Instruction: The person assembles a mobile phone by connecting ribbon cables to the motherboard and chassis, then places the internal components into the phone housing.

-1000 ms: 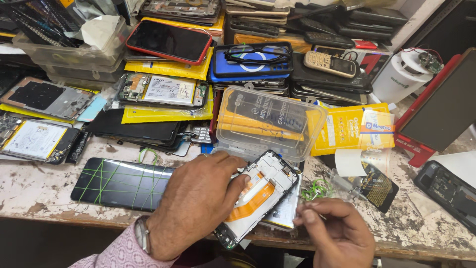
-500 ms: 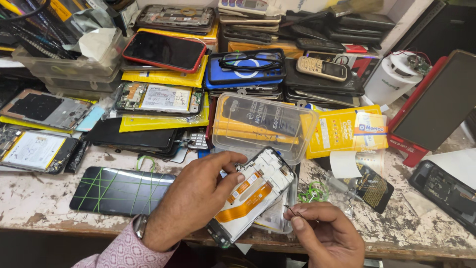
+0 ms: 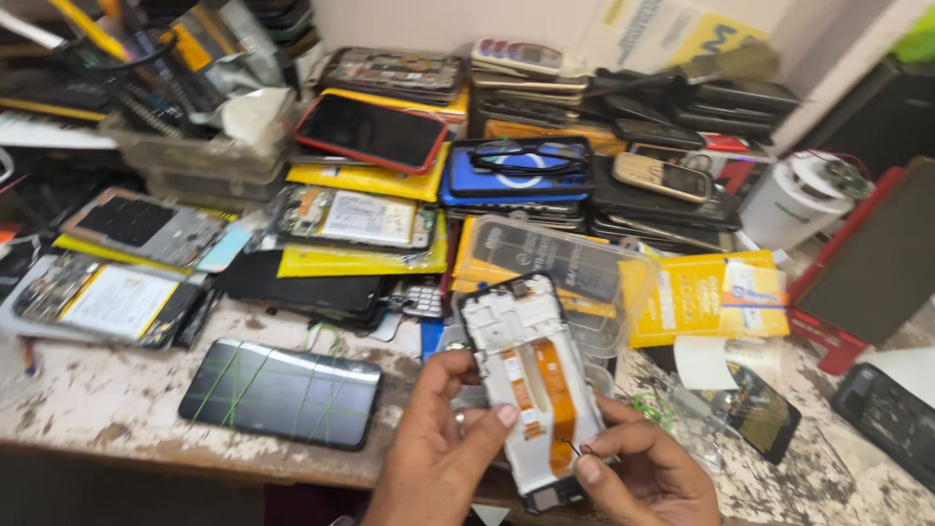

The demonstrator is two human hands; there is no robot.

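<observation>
Your left hand (image 3: 438,458) has its grip closed on the phone frame (image 3: 531,385), thumb pressed on the white inner face and fingers wrapped behind the left edge. The frame is held up above the front edge of the worktop (image 3: 107,409), tilted a little, with its open inside facing you; an orange ribbon cable (image 3: 558,390) runs down its middle.

Your right hand (image 3: 648,472) steadies the lower right edge of the frame, thumb and forefinger pinched narrow on something small and dark by the ribbon's lower end; it is too small to tell what it is.

Just behind the frame sits a clear plastic box (image 3: 575,268) with yellow packets inside. On the worktop, left of your hands, a dark phone screen (image 3: 282,392) with green crossing lines lies flat. Farther back, a red-edged phone (image 3: 375,131) rests on a stack of yellow packets, and a blue phone case (image 3: 516,175) lies beside it with black-framed glasses on top. To the right, a small beige keypad phone (image 3: 662,177) lies on a pile of dark phones, near a white tub (image 3: 794,209).
</observation>
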